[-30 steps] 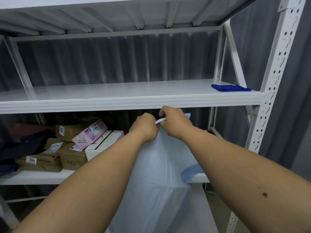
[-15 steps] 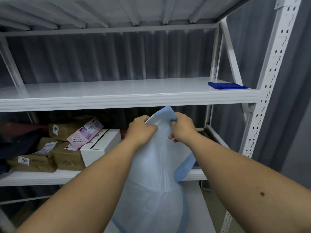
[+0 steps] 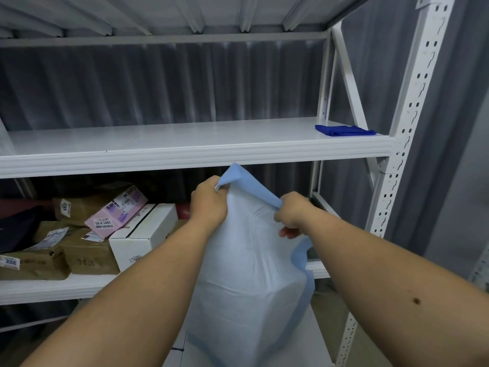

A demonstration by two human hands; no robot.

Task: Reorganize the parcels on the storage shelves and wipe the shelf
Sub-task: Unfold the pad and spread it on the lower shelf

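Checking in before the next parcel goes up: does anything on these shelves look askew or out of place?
Yes. On the lower shelf the pink-labelled parcel lies tilted, propped on the brown parcels and the white box. The pile looks jumbled, not squared. The blue cloth lies at the middle shelf's right end.

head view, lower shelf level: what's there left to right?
dark bag → brown parcels → pink parcel → white box → left hand → light blue bag → right hand → shelf upright
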